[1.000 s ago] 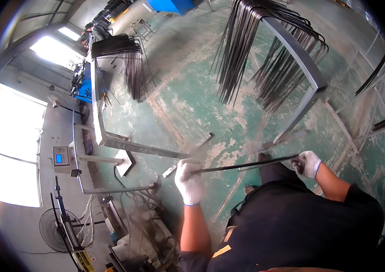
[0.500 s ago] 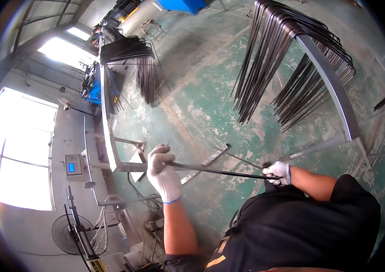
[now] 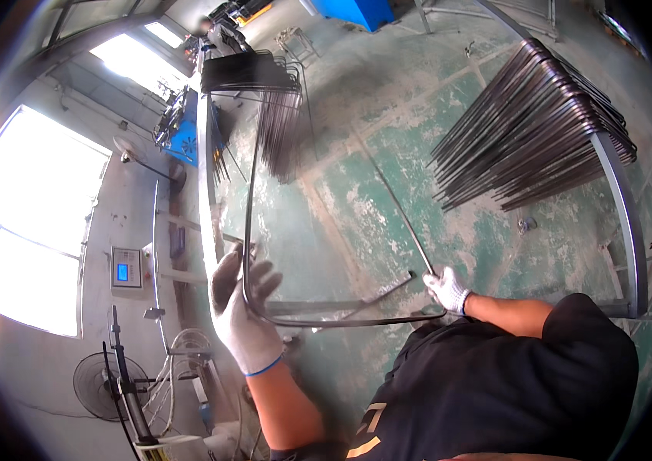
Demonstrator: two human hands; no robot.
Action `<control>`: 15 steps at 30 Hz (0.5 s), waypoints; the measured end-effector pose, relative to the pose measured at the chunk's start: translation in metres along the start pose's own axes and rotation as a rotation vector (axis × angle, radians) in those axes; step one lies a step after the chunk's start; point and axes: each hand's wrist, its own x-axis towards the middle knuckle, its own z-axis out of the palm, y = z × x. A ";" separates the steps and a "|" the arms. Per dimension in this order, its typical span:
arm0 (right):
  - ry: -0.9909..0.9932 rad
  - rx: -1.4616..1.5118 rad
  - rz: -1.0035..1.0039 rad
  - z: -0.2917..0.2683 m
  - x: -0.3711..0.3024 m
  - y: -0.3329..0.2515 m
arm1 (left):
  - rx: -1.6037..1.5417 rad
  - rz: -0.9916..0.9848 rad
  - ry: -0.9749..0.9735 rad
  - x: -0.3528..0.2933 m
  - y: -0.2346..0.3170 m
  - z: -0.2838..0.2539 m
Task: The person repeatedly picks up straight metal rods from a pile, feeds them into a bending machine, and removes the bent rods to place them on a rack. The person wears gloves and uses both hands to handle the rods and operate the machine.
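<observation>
A dark metal rod (image 3: 357, 323), bent into a wide U, spans the space between my two gloved hands. Its cross piece lies nearest my body, and both long legs point away from me. My left hand (image 3: 248, 323), in a white glove, holds the rod near its left bend, the fingers curled loosely around it. At the right bend my right hand (image 3: 447, 290), also gloved, grips the right leg low down. The left leg's far end overlaps the hanging bent rods (image 3: 253, 73) at the back left.
To the left stands a metal rail (image 3: 205, 161) carrying bent rods. Another rail (image 3: 619, 200) on the right bears a dense row of similar rods (image 3: 526, 127). A control box (image 3: 125, 267) hangs on the left wall, above a fan (image 3: 103, 384). Another person (image 3: 226, 38) is far back left.
The rod has turned in my hands, so its U shape now opens away from me. My left hand has moved left and lower in the view. The view has shifted too.
</observation>
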 end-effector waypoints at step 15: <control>0.215 -0.298 -1.082 0.075 0.301 -0.373 | 0.474 -0.091 0.064 0.220 -0.071 -0.076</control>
